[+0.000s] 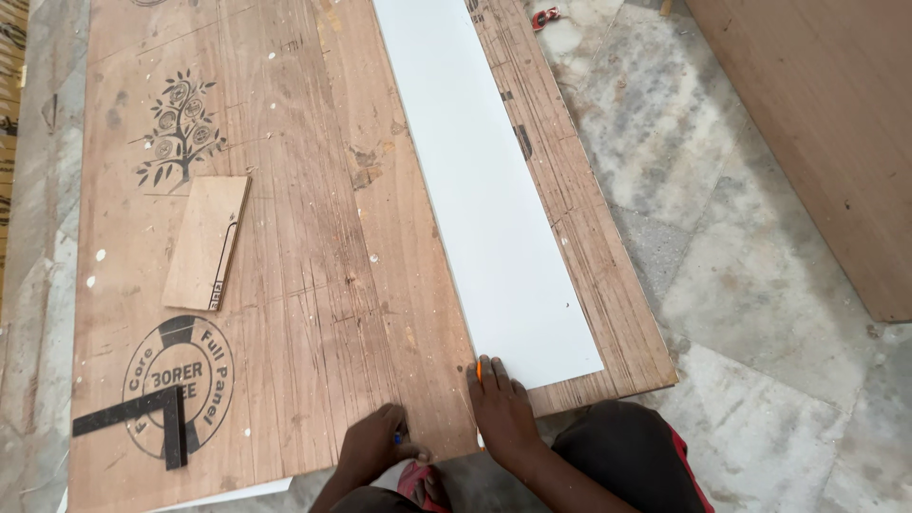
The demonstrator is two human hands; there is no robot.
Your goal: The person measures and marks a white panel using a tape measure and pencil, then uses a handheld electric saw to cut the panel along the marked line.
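Observation:
A long white laminate strip point(475, 190) lies on a large plywood sheet point(285, 285) that rests on the floor. My right hand point(501, 408) sits at the near left corner of the white strip, fingers closed around a thin orange pencil point(479, 369) whose tip touches the strip's edge. My left hand point(377, 442) presses on the plywood's near edge, fingers curled; a small blue object shows by its fingers.
A small plywood offcut point(206, 242) lies left of centre. A black metal try square point(142, 418) rests at the near left. A stone-tiled floor point(741, 285) lies to the right, and a large wooden board point(826, 123) stands at the far right. A red tool point(545, 17) lies at the top.

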